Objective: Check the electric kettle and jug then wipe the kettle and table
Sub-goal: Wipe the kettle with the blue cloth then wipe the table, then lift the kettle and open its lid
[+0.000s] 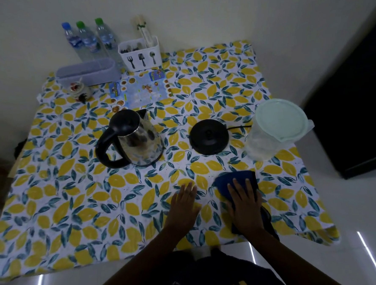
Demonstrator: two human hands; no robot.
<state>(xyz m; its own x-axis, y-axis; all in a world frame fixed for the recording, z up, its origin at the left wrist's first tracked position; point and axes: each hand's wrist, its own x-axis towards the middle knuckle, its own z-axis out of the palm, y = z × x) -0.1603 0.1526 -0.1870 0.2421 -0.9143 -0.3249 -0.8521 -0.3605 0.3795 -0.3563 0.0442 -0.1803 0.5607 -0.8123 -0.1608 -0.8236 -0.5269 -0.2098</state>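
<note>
Pressing cloth point(235, 181) flat, right hand point(245, 202) fingers spread; left hand point(184, 205) flat, empty; kettle point(136, 141) spout away.

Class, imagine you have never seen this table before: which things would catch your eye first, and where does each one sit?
The lemon-print tablecloth dominates, covering the whole table. At its middle a steel electric kettle stands off its round black base, which lies just to its right, with a lidded clear jug beyond at the right edge. Near the front, the right hand presses flat on a dark blue cloth, the left hand beside it.
</note>
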